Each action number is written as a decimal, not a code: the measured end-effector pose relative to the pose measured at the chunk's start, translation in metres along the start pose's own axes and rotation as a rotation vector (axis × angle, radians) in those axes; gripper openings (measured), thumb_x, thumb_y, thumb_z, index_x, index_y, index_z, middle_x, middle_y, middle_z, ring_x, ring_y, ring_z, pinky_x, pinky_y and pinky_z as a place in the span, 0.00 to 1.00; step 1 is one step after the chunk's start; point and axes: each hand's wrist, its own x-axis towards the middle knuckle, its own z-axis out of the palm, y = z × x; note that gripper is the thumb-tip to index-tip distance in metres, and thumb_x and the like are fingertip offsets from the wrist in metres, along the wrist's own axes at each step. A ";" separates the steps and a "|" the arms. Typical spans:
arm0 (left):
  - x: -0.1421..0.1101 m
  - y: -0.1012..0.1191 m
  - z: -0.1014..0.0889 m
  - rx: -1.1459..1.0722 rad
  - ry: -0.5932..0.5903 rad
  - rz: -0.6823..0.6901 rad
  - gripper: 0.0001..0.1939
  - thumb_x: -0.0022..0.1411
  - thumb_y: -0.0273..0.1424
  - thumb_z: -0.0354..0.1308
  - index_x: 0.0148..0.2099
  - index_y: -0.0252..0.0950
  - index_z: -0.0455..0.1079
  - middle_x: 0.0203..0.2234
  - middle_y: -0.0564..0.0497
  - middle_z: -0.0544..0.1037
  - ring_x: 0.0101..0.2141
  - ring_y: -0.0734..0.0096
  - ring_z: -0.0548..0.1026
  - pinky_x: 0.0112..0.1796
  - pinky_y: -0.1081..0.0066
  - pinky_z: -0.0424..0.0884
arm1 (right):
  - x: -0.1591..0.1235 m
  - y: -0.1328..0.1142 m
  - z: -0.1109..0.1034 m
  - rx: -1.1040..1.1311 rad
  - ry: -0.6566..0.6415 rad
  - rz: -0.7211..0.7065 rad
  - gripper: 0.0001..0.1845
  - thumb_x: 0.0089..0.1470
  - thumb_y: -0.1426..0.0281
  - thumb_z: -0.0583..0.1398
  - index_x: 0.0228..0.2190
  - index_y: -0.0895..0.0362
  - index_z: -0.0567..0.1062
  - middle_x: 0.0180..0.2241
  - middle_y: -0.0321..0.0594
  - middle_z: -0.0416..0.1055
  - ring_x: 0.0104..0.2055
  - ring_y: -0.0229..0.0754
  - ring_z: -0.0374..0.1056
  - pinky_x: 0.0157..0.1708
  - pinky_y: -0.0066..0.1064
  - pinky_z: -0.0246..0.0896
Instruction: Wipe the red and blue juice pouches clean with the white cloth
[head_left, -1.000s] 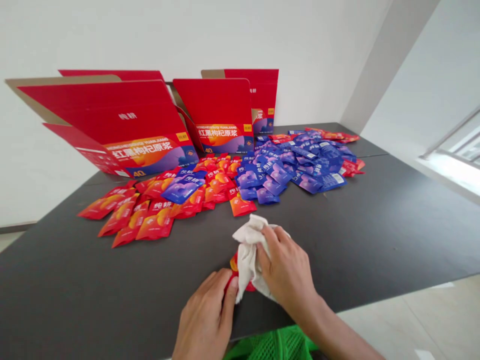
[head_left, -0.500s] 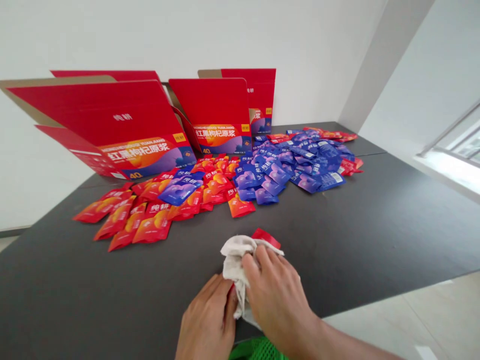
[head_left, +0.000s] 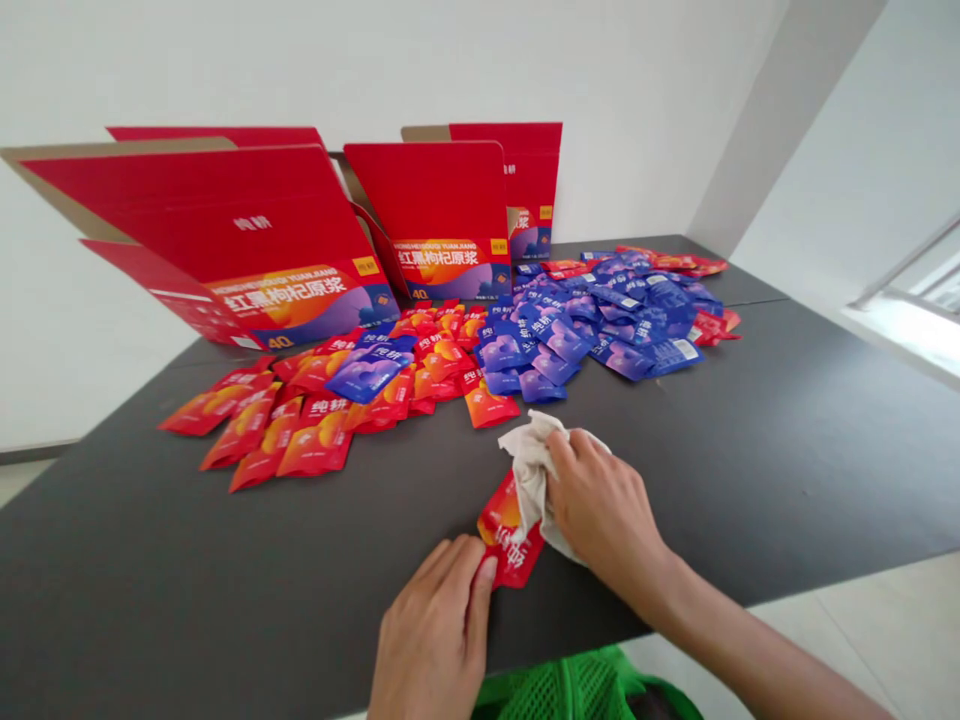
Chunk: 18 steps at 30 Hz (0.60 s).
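A red sachet (head_left: 512, 545) with an orange fruit print lies on the dark table near its front edge, its lettering upside down to me. My left hand (head_left: 442, 625) pinches the sachet's near left corner between thumb and fingers. Bunched in my right hand (head_left: 604, 495) is a white cloth (head_left: 532, 455), which rests over the sachet's upper right part and hides it. Beyond both hands spreads a pile of red sachets (head_left: 315, 437), with blue sachets (head_left: 559, 340) heaped to the right of them.
Red cardboard boxes (head_left: 292, 240) with open flaps stand at the back left, another box (head_left: 442, 220) beside them and one more (head_left: 536, 180) behind. The dark table (head_left: 225, 590) ends at a wall. Green mesh (head_left: 570, 690) shows below the front edge.
My right hand and the cloth came toward me across the sachet, then moved back up and right, uncovering its lettering. My left hand keeps its pinch on the corner.
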 end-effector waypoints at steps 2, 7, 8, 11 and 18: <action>0.000 0.000 0.001 0.000 0.002 0.010 0.10 0.63 0.29 0.43 0.31 0.39 0.63 0.26 0.50 0.73 0.29 0.66 0.72 0.31 0.71 0.66 | -0.004 -0.004 0.001 0.031 -0.013 -0.109 0.08 0.53 0.76 0.52 0.36 0.52 0.65 0.36 0.40 0.66 0.38 0.44 0.64 0.37 0.33 0.58; -0.003 0.000 0.005 -0.038 -0.025 -0.021 0.10 0.63 0.30 0.45 0.33 0.39 0.65 0.28 0.50 0.74 0.31 0.65 0.72 0.33 0.71 0.66 | -0.004 0.004 0.004 0.065 -0.042 -0.085 0.10 0.53 0.74 0.53 0.38 0.52 0.66 0.37 0.40 0.67 0.37 0.42 0.65 0.34 0.30 0.57; -0.004 0.000 0.003 -0.064 -0.020 -0.031 0.09 0.64 0.32 0.45 0.33 0.40 0.66 0.28 0.50 0.74 0.31 0.65 0.72 0.33 0.71 0.66 | 0.001 0.013 0.004 0.044 -0.016 0.002 0.09 0.54 0.74 0.52 0.39 0.53 0.66 0.37 0.41 0.67 0.36 0.42 0.66 0.32 0.30 0.56; -0.001 -0.009 -0.014 -0.209 -0.014 -0.090 0.10 0.63 0.36 0.48 0.33 0.40 0.67 0.27 0.52 0.74 0.29 0.68 0.73 0.31 0.75 0.67 | 0.011 0.047 0.007 0.129 0.043 0.155 0.09 0.58 0.69 0.49 0.39 0.55 0.66 0.34 0.41 0.68 0.33 0.41 0.67 0.30 0.28 0.55; 0.097 -0.053 -0.105 -0.417 0.158 -0.207 0.18 0.60 0.39 0.50 0.34 0.27 0.71 0.21 0.59 0.71 0.26 0.80 0.73 0.31 0.80 0.66 | -0.002 0.069 0.023 0.337 0.129 0.130 0.13 0.60 0.61 0.47 0.37 0.54 0.66 0.33 0.39 0.68 0.32 0.41 0.67 0.29 0.29 0.55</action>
